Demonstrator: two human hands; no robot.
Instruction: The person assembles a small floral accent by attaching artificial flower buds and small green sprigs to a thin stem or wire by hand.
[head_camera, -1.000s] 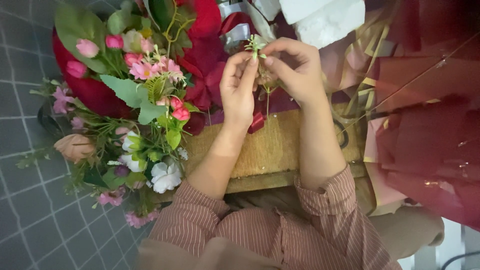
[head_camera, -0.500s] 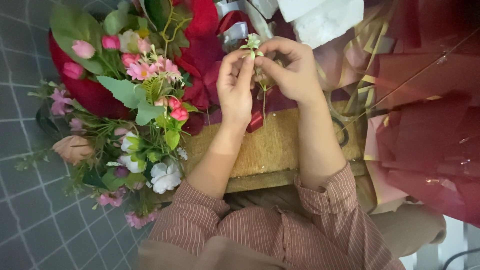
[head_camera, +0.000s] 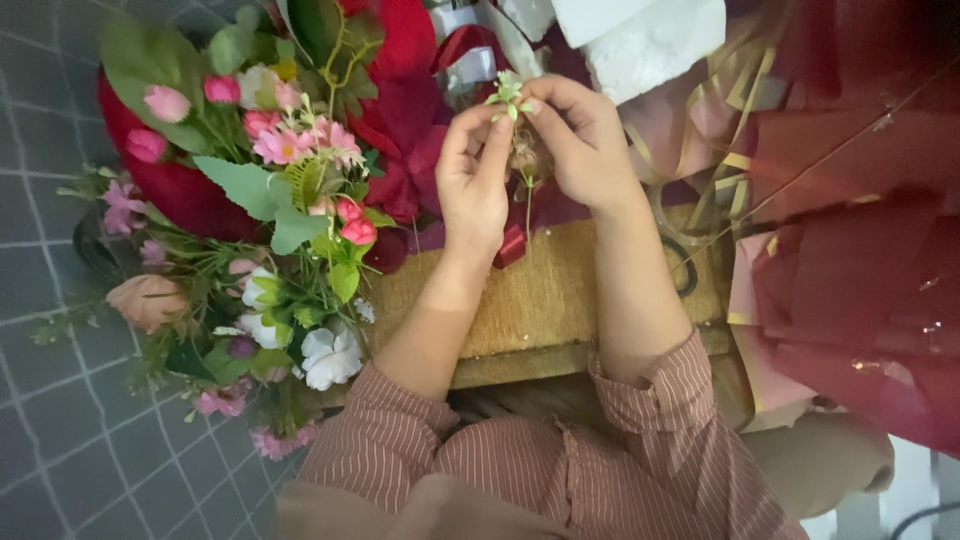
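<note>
Two Hands Pinch a Small Green Sprig

Both hands meet above the wooden board (head_camera: 560, 300): the left hand (head_camera: 475, 185) and right hand (head_camera: 580, 140) each grasp the sprig (head_camera: 508, 95) in their fingertips, just right of the flower bouquet (head_camera: 260, 220).

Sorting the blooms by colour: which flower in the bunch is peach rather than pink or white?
The peach rose at the bunch's far left edge, over the grey tiles; the others are pink or white.
</note>
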